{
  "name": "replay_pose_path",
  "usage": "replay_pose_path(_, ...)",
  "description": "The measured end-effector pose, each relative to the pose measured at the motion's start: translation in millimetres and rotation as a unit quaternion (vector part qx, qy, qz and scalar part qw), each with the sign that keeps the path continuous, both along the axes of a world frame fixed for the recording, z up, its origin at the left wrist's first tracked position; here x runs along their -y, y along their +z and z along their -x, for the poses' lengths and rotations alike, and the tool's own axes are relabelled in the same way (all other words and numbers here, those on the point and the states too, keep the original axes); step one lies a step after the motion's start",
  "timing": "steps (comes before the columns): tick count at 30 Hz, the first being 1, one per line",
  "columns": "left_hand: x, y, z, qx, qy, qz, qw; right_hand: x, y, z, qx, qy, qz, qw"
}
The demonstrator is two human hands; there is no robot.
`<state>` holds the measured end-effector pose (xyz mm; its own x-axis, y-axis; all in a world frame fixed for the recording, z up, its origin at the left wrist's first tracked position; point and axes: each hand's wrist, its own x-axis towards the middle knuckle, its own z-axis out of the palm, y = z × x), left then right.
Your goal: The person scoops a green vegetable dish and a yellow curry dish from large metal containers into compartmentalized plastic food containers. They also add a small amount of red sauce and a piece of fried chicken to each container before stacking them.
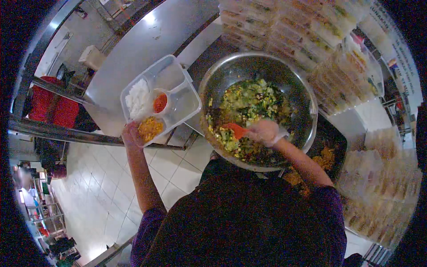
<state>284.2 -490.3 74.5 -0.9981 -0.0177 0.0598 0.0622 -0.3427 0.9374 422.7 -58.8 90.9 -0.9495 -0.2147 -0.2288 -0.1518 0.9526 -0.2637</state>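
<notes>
My left hand (pixel 131 134) grips the near left corner of a clear plastic compartment tray (pixel 174 68), held in the air beside the bowl. White rice (pixel 137 96) fills one compartment, and orange-yellow food (pixel 150 128) lies by my fingers. A small round cup of red sauce (pixel 160 102) sits in the middle; two sections hold no food. My right hand (pixel 265 131), in a thin clear glove, is shut on a red-orange spoon (pixel 235 130). The spoon's head dips among chopped mixed vegetables (pixel 257 96) in a large steel bowl (pixel 308 100).
Stacks of filled clear food boxes (pixel 277 25) rise behind the bowl, with more stacked boxes (pixel 377 187) at the right. Orange food (pixel 323 159) lies in a dark tray near my right forearm. A steel table (pixel 140 40) stands at the far left; tiled floor (pixel 100 187) shows below.
</notes>
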Motion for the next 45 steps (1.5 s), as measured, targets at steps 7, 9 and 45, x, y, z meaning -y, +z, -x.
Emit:
replay_pose_path(7, -58, 44, 18, 0.150, 0.054, -0.038, 0.986, -33, 28, -30, 0.030, -0.168, 0.225, 0.959)
replay_pose_path(9, -63, 41, 30, 0.121, 0.002, -0.011, 0.993, -40, 40, -34, 0.053, -0.206, 0.122, 0.970)
replay_pose_path(45, -188, 87, 16, 0.104, -0.294, -0.001, 0.950, -41, 113, -63, -0.332, -0.108, -0.033, 0.937)
